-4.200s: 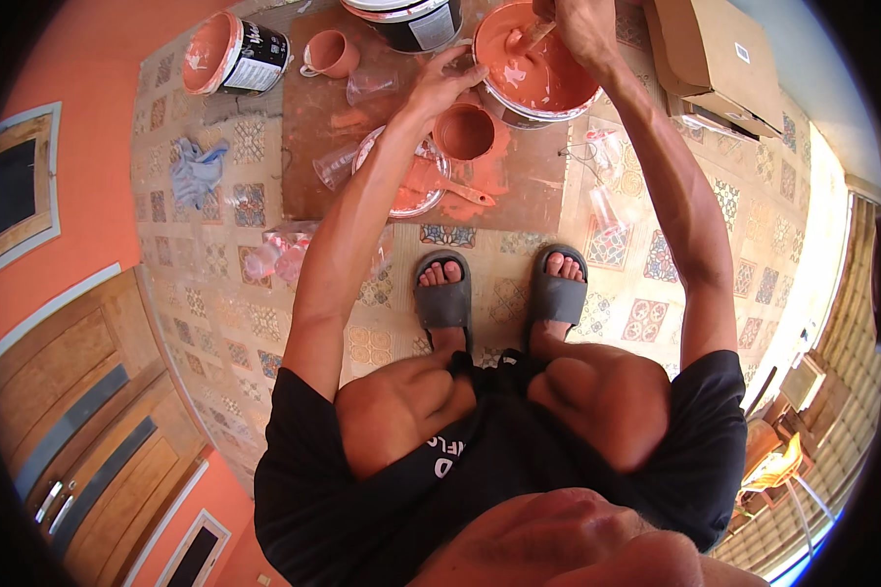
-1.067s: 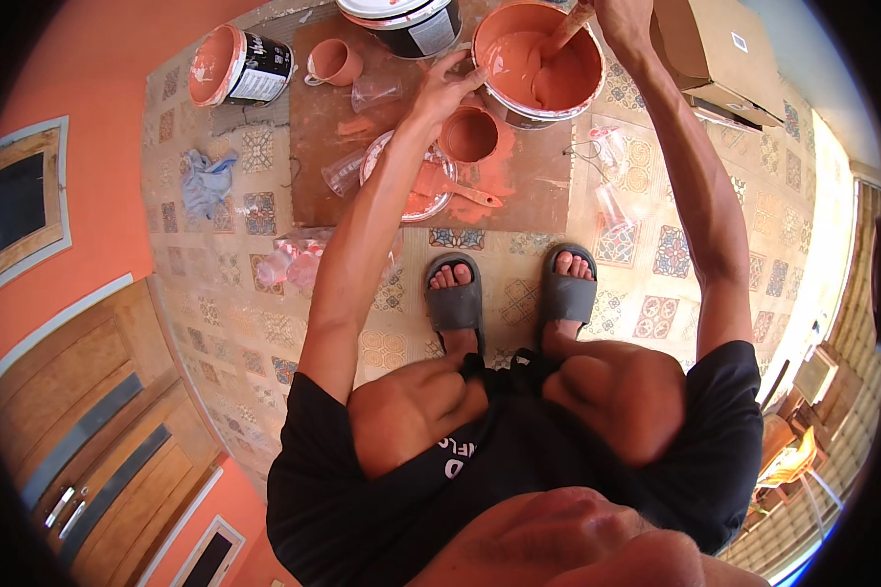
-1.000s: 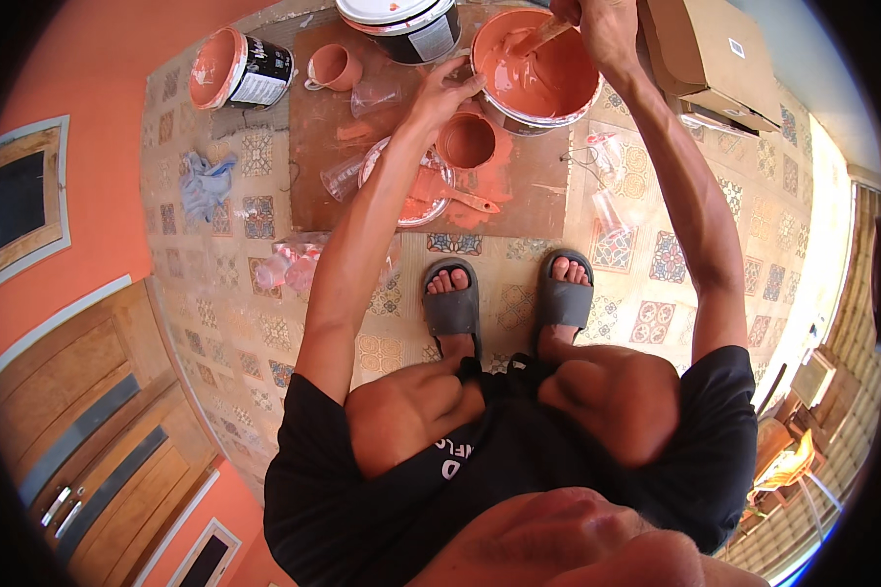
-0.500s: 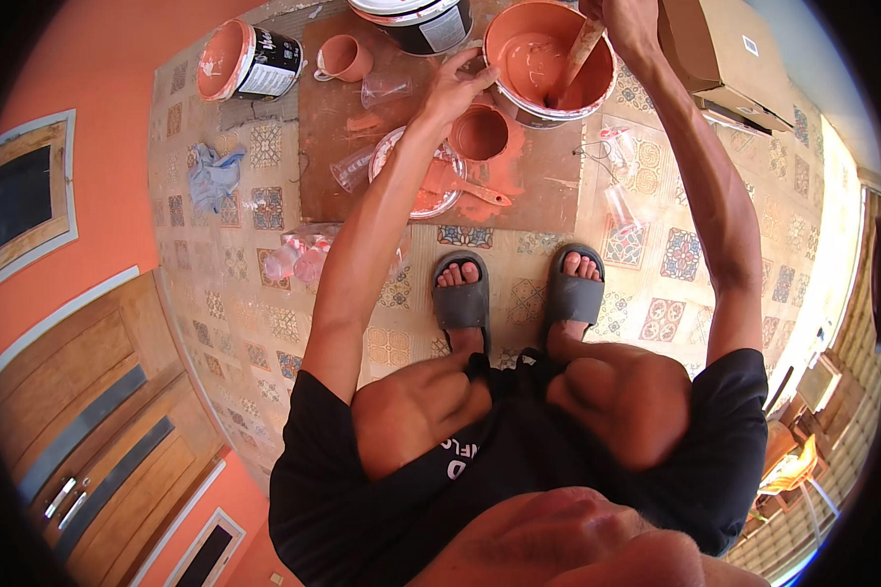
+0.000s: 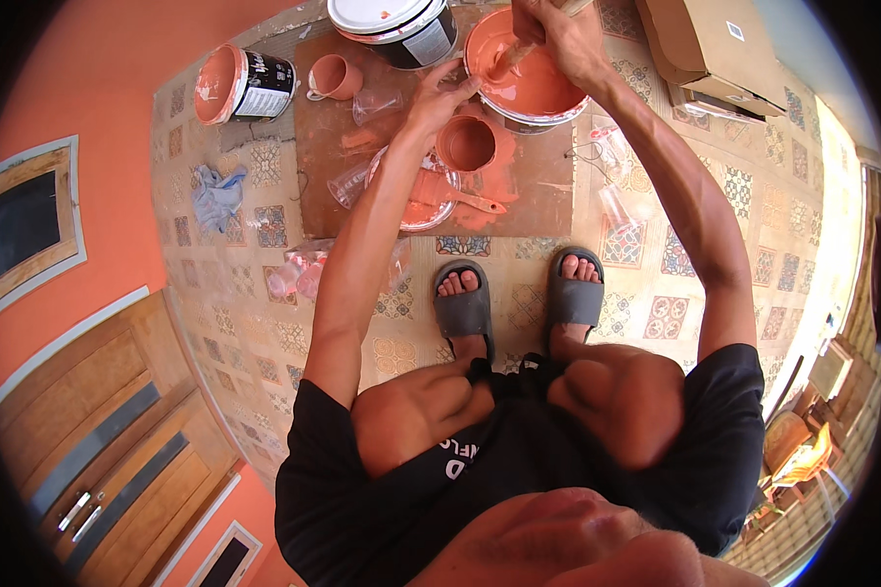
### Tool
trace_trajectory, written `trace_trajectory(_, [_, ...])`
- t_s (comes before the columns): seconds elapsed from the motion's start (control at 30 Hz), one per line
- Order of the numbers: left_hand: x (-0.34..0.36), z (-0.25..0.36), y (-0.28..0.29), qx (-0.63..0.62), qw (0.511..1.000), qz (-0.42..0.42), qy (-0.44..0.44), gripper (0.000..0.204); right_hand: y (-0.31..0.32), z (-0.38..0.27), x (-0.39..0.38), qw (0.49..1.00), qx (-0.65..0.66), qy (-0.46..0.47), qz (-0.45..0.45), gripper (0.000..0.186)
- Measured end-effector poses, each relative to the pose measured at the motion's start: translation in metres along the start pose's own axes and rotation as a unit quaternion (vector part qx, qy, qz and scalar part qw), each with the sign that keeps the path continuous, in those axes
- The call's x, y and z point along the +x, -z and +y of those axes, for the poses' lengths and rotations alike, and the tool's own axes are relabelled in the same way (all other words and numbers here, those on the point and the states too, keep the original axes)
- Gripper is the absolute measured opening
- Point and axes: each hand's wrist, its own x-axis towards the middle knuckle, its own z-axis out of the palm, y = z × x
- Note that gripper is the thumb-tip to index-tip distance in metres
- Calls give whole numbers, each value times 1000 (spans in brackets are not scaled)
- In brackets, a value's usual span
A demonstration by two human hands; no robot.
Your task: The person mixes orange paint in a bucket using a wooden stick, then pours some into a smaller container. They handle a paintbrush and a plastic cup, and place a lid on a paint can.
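My right hand [image 5: 558,44] grips a wooden stick [image 5: 509,61] dipped in orange paint inside a white-rimmed bucket [image 5: 538,88]. My left hand [image 5: 445,90] holds that bucket's left side, thumb at the rim. Just below sits an orange-coated container [image 5: 465,144], beside a paint-smeared round lid [image 5: 411,210] with a brush [image 5: 470,202] lying across it. A mug [image 5: 335,78] and clear plastic cups [image 5: 377,106] stand or lie to the left on a stained brown board [image 5: 538,196]. A lidded black bucket [image 5: 416,44] is behind my left hand.
An open paint pail [image 5: 264,86] is at upper left, a blue rag [image 5: 220,196] below it. Plastic [image 5: 303,274] and loose cups [image 5: 617,210] lie on the tiled floor. A cardboard box [image 5: 710,59] is at upper right; wooden doors [image 5: 117,430] and orange walls are left.
My right hand and the stick have swung left and down within the bucket since half a second ago, the stick now at the bucket's left part. My left hand keeps its hold.
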Motion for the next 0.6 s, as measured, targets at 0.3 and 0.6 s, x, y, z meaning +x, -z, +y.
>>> trace_trajectory(0.3, [-2, 2, -1, 28, 1000, -2, 6, 81, 36, 47, 25, 990, -99, 92, 48, 48])
trace_trajectory(0.6, [-3, 1, -2, 24, 1000, 5, 11, 77, -1, 20, 29, 998, -42, 24, 51, 46])
